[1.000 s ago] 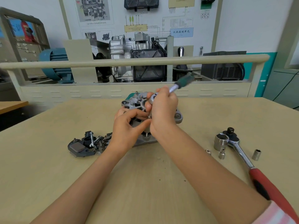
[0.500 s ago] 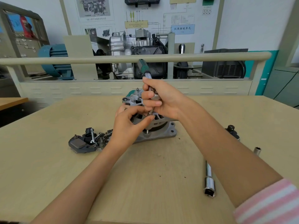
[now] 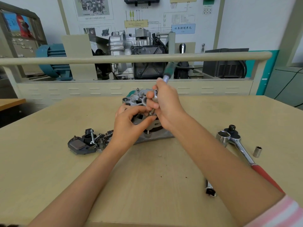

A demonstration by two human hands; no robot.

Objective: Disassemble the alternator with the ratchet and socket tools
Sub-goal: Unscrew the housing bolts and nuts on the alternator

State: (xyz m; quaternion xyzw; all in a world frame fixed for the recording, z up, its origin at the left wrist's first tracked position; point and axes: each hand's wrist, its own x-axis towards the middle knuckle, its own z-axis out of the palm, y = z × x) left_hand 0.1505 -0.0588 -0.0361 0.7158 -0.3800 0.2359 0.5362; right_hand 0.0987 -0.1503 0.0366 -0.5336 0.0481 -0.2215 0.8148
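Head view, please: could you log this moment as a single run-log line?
stage: loosening alternator fastener | right hand: grips green-handled ratchet | left hand: pinches its socket | red-handled ratchet: idle on table

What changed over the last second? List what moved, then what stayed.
The right hand swung the green-handled ratchet: its handle went from pointing up-right to up-left, and now points up-right again. The right hand grips the ratchet head as before. The left hand keeps pinching the socket on the alternator. The red-handled ratchet and removed parts lie unmoved on the table.
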